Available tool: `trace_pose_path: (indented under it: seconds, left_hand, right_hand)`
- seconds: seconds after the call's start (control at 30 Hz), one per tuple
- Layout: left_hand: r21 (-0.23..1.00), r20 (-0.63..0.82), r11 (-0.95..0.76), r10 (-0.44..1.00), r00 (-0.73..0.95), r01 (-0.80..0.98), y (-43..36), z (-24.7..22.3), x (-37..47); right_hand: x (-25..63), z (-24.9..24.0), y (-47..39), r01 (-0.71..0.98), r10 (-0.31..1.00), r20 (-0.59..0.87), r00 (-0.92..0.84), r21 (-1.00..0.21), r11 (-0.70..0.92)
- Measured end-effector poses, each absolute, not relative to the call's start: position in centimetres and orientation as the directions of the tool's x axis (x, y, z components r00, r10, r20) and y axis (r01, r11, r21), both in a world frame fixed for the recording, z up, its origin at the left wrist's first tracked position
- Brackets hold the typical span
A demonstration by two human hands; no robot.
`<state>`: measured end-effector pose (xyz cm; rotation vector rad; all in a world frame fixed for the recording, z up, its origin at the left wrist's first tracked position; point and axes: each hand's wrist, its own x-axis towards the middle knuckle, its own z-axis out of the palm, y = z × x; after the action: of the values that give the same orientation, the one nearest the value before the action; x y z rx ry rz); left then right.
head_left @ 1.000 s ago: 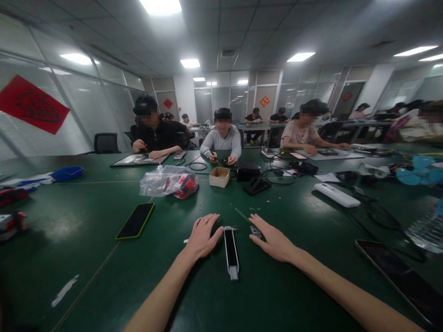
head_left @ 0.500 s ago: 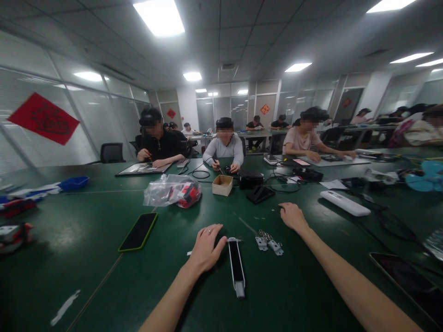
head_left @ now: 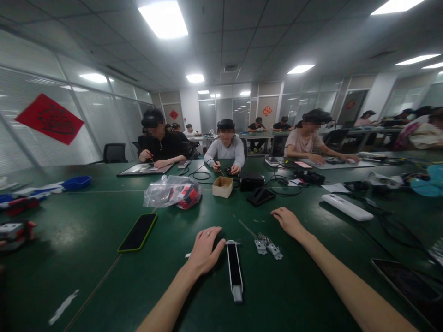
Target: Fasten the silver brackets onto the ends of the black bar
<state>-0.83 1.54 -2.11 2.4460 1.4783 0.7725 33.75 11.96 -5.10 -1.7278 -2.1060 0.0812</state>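
Observation:
My left hand lies flat on the green table with its fingers stretched out, a ring on one finger. Its thumb is close beside the far end of a long, narrow white-framed piece with a black middle and a grey near end; whether they touch I cannot tell. My right hand rests palm down, fingers extended and lightly curved, its fingertips at the tabletop. Between my hands lie several small silver metal brackets with rings, and a thin rod just beyond them.
A green-cased phone lies left, with a plastic bag of red parts beyond. Ahead are a small open box and a black stand. Right are a white case, cables and a dark tablet. People sit opposite.
My right hand has shifted slightly left and nearer, and now covers the spot where a tiny ring-like piece lay. My left hand stays in place. The view has tilted slightly.

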Motion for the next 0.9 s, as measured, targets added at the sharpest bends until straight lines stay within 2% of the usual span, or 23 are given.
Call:
trace_pose_path:
  seconds: [0.3,0.43,0.6,0.73,0.83,0.9]
  left_hand:
    - [0.383,0.359,-0.511,0.85,0.386,0.77,1.5,-2.0,-0.6]
    - [0.381,0.364,-0.528,0.84,0.402,0.759,1.5,-1.8,-0.5]
    - [0.388,0.357,-0.539,0.836,0.417,0.748,1.3,-1.6,-0.4]
    - [0.383,0.351,-0.546,0.832,0.429,0.745,1.2,-1.5,-0.2]
    - [0.372,0.352,-0.55,0.829,0.435,0.748,1.1,-1.4,-0.1]
    - [0.371,0.354,-0.549,0.829,0.433,0.749,1.0,-1.3,-0.1]
  right_hand:
    - [31.9,-4.2,5.4,0.874,0.946,0.274,-0.175,-0.399,0.277]
    - [31.3,-3.3,4.3,0.902,0.954,0.248,-0.168,-0.353,0.25]
    - [30.6,-1.9,4.1,0.942,0.957,0.227,-0.18,-0.241,0.234]
    - [29.5,-1.2,4.0,0.911,0.909,0.29,-0.3,-0.195,0.363]
    - [28.5,-1.1,3.9,0.866,0.87,0.262,-0.417,-0.176,0.468]
    - [28.0,-1.1,3.9,0.86,0.868,0.228,-0.441,-0.17,0.481]
